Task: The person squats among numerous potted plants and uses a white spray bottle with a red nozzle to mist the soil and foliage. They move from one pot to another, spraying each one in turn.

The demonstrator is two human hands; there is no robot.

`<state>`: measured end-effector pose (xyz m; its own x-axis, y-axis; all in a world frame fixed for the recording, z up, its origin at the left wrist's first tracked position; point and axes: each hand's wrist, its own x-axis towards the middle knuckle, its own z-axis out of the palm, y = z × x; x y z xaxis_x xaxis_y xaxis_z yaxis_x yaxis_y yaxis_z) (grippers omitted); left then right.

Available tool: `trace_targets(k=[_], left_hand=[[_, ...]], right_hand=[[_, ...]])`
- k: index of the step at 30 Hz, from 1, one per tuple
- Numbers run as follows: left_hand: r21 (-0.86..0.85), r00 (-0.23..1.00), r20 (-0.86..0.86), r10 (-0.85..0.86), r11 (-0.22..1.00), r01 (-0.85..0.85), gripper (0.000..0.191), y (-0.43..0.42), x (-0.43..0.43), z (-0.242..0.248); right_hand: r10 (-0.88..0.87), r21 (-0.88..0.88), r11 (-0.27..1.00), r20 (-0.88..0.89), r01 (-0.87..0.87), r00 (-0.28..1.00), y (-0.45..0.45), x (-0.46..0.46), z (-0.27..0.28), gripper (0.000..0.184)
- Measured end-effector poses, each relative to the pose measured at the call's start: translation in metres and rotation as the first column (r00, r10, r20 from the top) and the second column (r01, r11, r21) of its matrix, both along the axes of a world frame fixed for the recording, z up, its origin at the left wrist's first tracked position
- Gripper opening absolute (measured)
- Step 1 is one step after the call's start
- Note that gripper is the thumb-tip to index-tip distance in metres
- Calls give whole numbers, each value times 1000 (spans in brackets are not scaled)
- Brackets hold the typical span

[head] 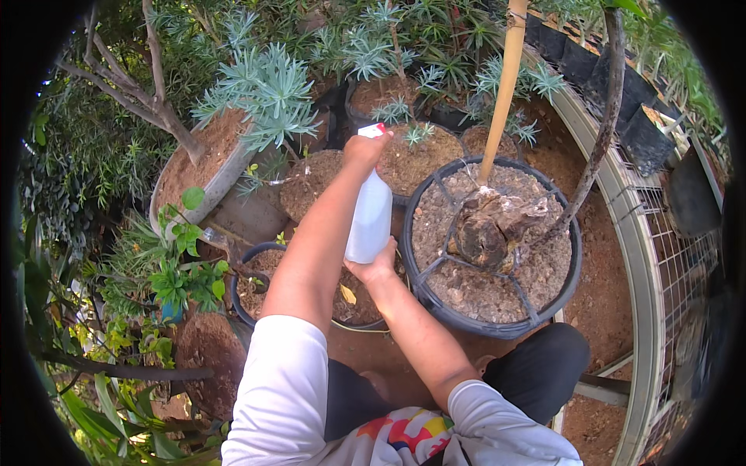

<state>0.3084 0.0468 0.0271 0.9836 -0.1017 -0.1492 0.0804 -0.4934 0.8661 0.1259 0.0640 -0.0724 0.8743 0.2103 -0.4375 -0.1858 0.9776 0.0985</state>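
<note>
A translucent white plastic spray bottle [370, 218] with a white and red spray head [372, 130] is held out in front of me, over the pots. My left hand [366, 152] wraps around its neck, just below the head. Under the base, my right hand [376, 262] cups the bottom of the bottle, its fingers partly hidden. Liquid seems to fill much of the bottle. Close to its right side stands a large black pot [411, 274] of gritty soil, holding a thick cut stump [484, 233].
A yellowish pole [506, 87] and a slender trunk [606, 116] rise from the large pot. Grey-green leafy shoots [274, 96] overhang more pots beyond the bottle. A metal frame with wire mesh [676, 233] curves along the right. A grey oval planter [218, 192] with a small tree stands left.
</note>
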Motion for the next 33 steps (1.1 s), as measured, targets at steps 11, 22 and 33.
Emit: trace_targets(k=[11,22,33], left_hand=[[-391,990,112,80,920,-30,36,-3,-1,70],[-521,951,156,267,840,-150,29,-5,-32,94],[-662,932,271,241,750,-2,28,13,-67,123]], right_hand=[[0,-187,982,8,1,1000,-48,38,42,55],[101,-255,963,26,-91,995,-78,44,50,55],[233,-310,931,100,-192,967,-85,48,55,56]])
